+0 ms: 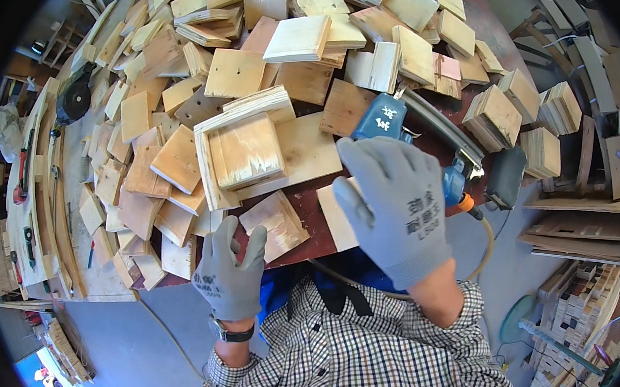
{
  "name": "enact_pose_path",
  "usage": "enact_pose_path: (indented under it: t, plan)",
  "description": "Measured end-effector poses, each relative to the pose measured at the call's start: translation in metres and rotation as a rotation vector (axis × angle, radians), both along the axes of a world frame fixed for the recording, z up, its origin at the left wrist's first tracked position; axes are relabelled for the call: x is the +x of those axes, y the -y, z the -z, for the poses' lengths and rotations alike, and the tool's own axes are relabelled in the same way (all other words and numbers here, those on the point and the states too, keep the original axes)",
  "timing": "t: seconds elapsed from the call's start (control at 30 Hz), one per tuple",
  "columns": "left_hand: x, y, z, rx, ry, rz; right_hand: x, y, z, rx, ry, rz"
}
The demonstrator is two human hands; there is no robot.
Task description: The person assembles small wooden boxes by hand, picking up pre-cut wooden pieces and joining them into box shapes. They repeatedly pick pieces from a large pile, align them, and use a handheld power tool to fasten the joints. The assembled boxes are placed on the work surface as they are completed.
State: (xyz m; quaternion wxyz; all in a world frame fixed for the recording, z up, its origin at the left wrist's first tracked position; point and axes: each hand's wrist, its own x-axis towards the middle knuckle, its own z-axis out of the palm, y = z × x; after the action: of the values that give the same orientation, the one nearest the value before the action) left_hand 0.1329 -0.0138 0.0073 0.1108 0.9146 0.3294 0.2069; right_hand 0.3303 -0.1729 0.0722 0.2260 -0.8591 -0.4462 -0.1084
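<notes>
My right hand (396, 208), in a grey glove, is wrapped around the grip of a blue pneumatic nail gun (384, 119) that points toward the wood pieces. My left hand (231, 271), also gloved with a watch at the wrist, rests with fingers spread at the near edge of the dark red table (310, 193), touching a small square plywood piece (275, 224). Just beyond it lies a shallow open wooden box (243, 152) made of plywood sides and a panel.
Several cut plywood squares (235, 73) are heaped over the far and left parts of the table. Stacked wooden blocks (495, 115) stand at the right. An orange air hose fitting (467, 204) trails off the gun. Tools hang on a board (30, 191) at left; lumber piles sit at right.
</notes>
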Motion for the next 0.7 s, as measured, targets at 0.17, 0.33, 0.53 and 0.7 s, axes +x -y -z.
enact_pose_path:
  t: [0.17, 0.33, 0.53, 0.7]
  plan:
    - [0.048, -0.048, -0.038, 0.501, -0.039, 0.339, -0.016, -0.009, 0.003, -0.112, 0.0, -0.002]
    - [0.09, -0.094, -0.028, 0.223, -0.295, 0.566, -0.105, -0.038, 0.017, 0.408, -1.049, -0.225]
    - [0.091, -0.089, -0.031, 0.168, -0.313, 0.575, -0.118, -0.072, 0.086, 0.726, -1.153, 0.069]
    - [0.101, -0.092, -0.039, 0.214, -0.354, 0.583, -0.089, -0.075, 0.074, 0.593, -1.39, 0.124]
